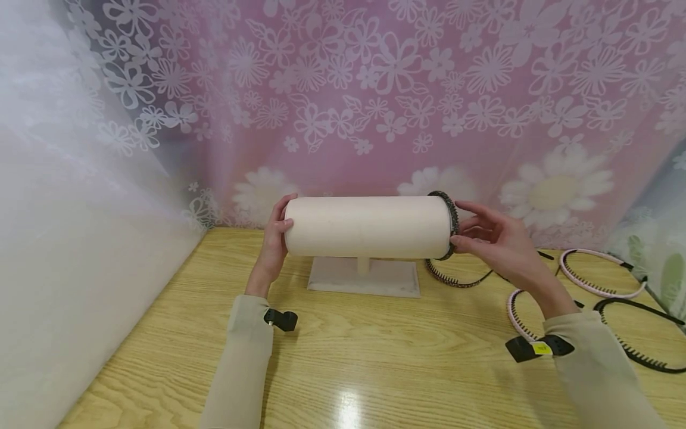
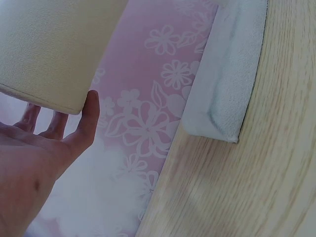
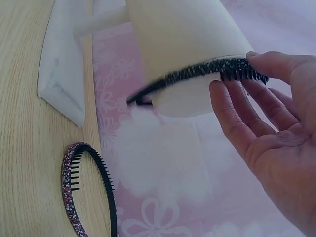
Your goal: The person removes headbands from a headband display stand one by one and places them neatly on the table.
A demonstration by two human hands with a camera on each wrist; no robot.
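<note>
A cream padded roll [image 1: 364,226] stands on a short post above a flat base [image 1: 343,277]; it is a headband display stand. My left hand [image 1: 271,247] holds its left end, thumb in front and fingers behind. In the left wrist view the fingertips of that hand [image 2: 29,163] touch the rim of the roll's end. A dark glittery headband [image 3: 197,70] with comb teeth sits around the right end. My right hand [image 3: 281,118] pinches this headband between thumb and fingers. One tip of the headband sticks out past the roll in the right wrist view.
On the wooden table, a multicoloured glitter headband [image 3: 67,190] lies beside the base. Farther right are two pink headbands, one at the back [image 1: 589,251], and a black toothed headband [image 1: 651,361]. A pink floral curtain [image 1: 343,119] hangs behind.
</note>
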